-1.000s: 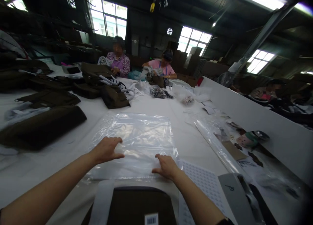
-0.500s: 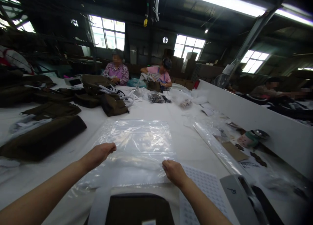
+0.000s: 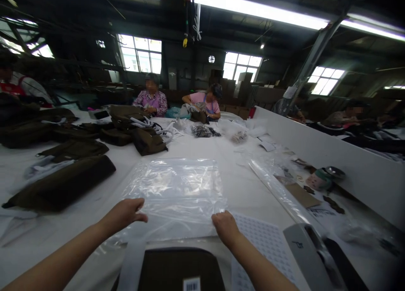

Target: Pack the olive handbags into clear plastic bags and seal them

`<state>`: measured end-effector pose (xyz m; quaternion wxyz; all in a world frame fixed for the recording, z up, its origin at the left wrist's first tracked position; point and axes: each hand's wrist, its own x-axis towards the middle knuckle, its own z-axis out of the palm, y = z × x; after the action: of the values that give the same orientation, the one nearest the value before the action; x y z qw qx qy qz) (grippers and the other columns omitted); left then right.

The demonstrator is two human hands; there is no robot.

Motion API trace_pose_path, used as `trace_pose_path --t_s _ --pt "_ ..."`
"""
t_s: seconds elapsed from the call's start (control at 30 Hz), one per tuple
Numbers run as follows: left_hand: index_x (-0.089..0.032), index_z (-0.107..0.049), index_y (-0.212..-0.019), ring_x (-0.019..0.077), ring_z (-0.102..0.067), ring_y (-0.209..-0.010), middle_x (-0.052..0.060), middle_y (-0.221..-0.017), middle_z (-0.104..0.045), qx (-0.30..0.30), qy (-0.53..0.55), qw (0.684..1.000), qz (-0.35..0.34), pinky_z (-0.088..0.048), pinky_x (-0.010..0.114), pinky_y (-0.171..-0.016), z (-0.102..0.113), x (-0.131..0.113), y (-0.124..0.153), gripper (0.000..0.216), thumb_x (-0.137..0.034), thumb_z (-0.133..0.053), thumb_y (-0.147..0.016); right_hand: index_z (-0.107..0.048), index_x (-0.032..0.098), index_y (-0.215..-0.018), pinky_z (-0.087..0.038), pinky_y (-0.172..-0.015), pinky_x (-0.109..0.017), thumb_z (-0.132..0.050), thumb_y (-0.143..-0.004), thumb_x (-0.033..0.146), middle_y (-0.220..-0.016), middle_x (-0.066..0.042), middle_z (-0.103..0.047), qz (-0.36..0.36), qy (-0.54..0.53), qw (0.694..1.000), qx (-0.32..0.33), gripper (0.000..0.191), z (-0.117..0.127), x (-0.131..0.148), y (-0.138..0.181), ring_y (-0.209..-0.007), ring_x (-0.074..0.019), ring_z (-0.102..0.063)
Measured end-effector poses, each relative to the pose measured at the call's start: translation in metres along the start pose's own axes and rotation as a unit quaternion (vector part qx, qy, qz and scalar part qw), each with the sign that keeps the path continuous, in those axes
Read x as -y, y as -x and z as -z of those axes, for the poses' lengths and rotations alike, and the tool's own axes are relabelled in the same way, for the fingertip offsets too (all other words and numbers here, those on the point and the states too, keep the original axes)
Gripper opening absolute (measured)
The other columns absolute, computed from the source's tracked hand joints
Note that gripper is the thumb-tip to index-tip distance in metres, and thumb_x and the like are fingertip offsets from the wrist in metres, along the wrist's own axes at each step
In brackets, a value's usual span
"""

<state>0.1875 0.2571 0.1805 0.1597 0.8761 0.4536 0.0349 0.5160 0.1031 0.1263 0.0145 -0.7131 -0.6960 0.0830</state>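
A clear plastic bag (image 3: 177, 185) lies flat on the white table in front of me, its surface creased and shiny. My left hand (image 3: 129, 213) is over its left side, thumb and fingers apart with nothing between them. At the bag's right edge, my right hand (image 3: 225, 227) is closed, its fingers pinching the plastic. Nearest to me is a dark olive bag (image 3: 180, 268) with a white barcode label (image 3: 191, 284) on it. A sheet printed with small repeated marks (image 3: 262, 244) lies partly under my right forearm.
Dark olive bags (image 3: 63, 181) are spread over the left side. To the right are a rolled plastic film (image 3: 278, 189), a grey device (image 3: 305, 255), a cup with a metal lid (image 3: 322, 178) and a white partition (image 3: 316, 139). Two people (image 3: 205, 103) work across the table.
My left hand has opened from a pinch and moved slightly down off the plastic. The right hand stays closed at the bag's edge. The view has tilted up a little.
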Motion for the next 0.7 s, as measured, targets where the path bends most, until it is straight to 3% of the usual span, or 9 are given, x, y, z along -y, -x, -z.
trace_pose_path --t_s 0.07,0.13,0.2,0.3,0.4,0.5,0.6,0.7 --pt "-0.021 -0.035 -0.060 0.0160 -0.044 -0.055 -0.003 -0.055 -0.045 -0.043 0.045 0.997 0.047 -0.027 0.025 -0.054 -0.002 0.004 0.009 0.034 -0.045 -0.056 -0.072 -0.060 0.014 -0.084 -0.037 -0.077 -0.035 -0.060 -0.078 0.019 -0.087 -0.012 -0.067 -0.006 0.002 1.000 0.003 0.007 -0.004 0.002 0.004 -0.086 -0.0277 -0.061" --pt "-0.021 -0.038 -0.060 0.0153 -0.043 -0.056 -0.003 -0.056 -0.045 -0.090 0.099 0.988 0.083 -0.027 0.025 -0.055 -0.006 0.010 0.022 0.031 -0.043 -0.059 -0.070 -0.057 0.013 -0.088 -0.038 -0.073 -0.035 -0.063 -0.077 0.035 -0.087 -0.013 -0.066 -0.034 -0.030 0.999 -0.008 0.025 -0.009 0.001 0.011 -0.084 -0.0291 -0.060" --pt "-0.020 -0.041 -0.059 0.0148 -0.042 -0.058 -0.003 -0.059 -0.045 -0.125 0.145 0.975 0.111 -0.027 0.025 -0.056 -0.010 0.018 0.036 0.027 -0.036 -0.061 -0.068 -0.054 0.016 -0.084 -0.037 -0.067 -0.033 -0.057 -0.080 0.043 -0.081 -0.010 -0.064 -0.067 -0.105 0.991 -0.044 0.028 -0.015 -0.002 0.020 -0.078 -0.0265 -0.059" --pt "-0.019 -0.035 -0.054 0.0122 -0.038 -0.053 -0.004 -0.053 -0.035 -0.167 0.230 0.939 0.192 -0.025 0.024 -0.052 -0.018 0.029 0.051 0.030 -0.030 -0.057 -0.071 -0.048 0.022 -0.069 -0.034 -0.064 -0.030 -0.061 -0.075 0.037 -0.065 -0.001 -0.056 -0.105 -0.294 0.939 -0.143 0.021 -0.025 -0.011 0.030 -0.066 -0.0206 -0.053" --pt "-0.020 -0.027 -0.055 0.0085 -0.028 -0.042 -0.008 -0.048 -0.021 -0.220 0.351 0.863 0.288 -0.022 0.022 -0.044 -0.031 0.030 0.058 0.035 -0.030 -0.051 -0.079 -0.041 0.023 -0.061 -0.032 -0.060 -0.028 -0.062 -0.069 0.035 -0.055 0.004 -0.043 -0.159 -0.414 0.870 -0.214 0.025 -0.033 -0.013 0.035 -0.057 -0.0166 -0.042" --pt "-0.018 -0.036 -0.061 0.0061 -0.031 -0.040 -0.009 -0.050 -0.029 -0.257 0.471 0.774 0.336 -0.027 0.019 -0.040 -0.044 0.020 0.058 0.030 -0.030 -0.051 -0.084 -0.033 0.024 -0.061 -0.032 -0.055 -0.027 -0.054 -0.072 0.041 -0.054 0.006 -0.033 -0.227 -0.465 0.812 -0.270 0.029 -0.038 -0.007 0.032 -0.054 -0.0139 -0.035" --pt "-0.013 -0.050 -0.076 0.0074 -0.049 -0.054 -0.004 -0.066 -0.049 -0.292 0.572 0.693 0.327 -0.043 0.020 -0.049 -0.049 0.009 0.058 0.017 -0.025 -0.053 -0.086 -0.030 0.024 -0.067 -0.034 -0.049 -0.024 -0.049 -0.073 0.043 -0.056 0.008 -0.029 -0.274 -0.541 0.734 -0.306 0.028 -0.039 0.000 0.029 -0.050 -0.0115 -0.034" --pt "-0.013 -0.052 -0.081 0.0091 -0.057 -0.068 0.000 -0.078 -0.056 -0.322 0.648 0.628 0.286 -0.051 0.023 -0.062 -0.042 0.001 0.062 0.004 -0.014 -0.053 -0.085 -0.033 0.025 -0.070 -0.037 -0.041 -0.022 -0.045 -0.075 0.047 -0.054 0.009 -0.033 -0.277 -0.619 0.675 -0.291 0.026 -0.033 0.003 0.032 -0.044 -0.0110 -0.038"
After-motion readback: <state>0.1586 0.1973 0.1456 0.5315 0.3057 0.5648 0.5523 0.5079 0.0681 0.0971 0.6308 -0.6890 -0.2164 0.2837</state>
